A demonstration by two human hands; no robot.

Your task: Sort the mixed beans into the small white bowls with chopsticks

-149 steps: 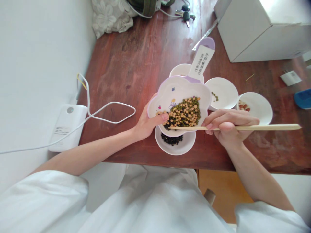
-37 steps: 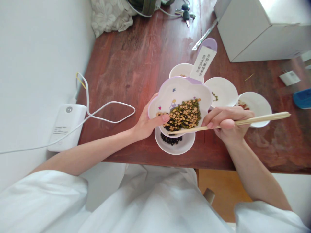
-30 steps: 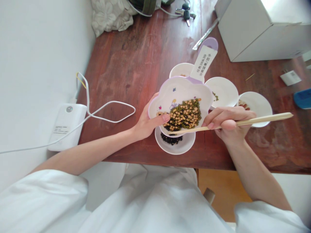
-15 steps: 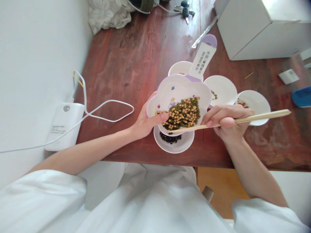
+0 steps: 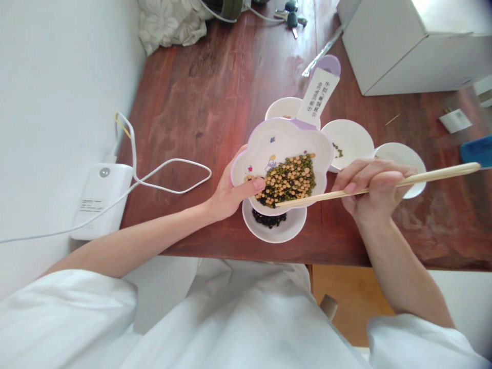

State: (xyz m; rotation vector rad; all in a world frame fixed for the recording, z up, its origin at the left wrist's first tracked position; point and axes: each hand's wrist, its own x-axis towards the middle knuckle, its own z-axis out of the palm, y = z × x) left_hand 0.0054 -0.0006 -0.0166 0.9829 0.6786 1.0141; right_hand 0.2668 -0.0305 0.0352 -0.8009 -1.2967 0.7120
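My left hand (image 5: 234, 188) grips the left rim of a white, flower-shaped bowl (image 5: 265, 148) with a purple edge and a labelled handle, its thumb inside. Mixed beans (image 5: 294, 179), tan, green and black, are heaped in the lower part of the bowl. My right hand (image 5: 371, 187) is closed around a pair of chopsticks (image 5: 434, 176). Their tips rest among the beans by the bowl's near rim; whether they pinch a bean I cannot tell. Just below, partly covered by the bowl, sits a white dish (image 5: 274, 234) with black beans (image 5: 269, 219).
Behind the bowl stands a white dish (image 5: 279, 106), mostly hidden. To the right are a dish (image 5: 351, 136) with a few green beans and another dish (image 5: 403, 154) behind my right hand. A power bank (image 5: 102, 200) with a looped cable lies left; a white box (image 5: 388, 51) stands back right.
My right hand has moved right and the chopstick tips have slid slightly right along the bowl's near side. My left hand and the bowl have stayed nearly in place.
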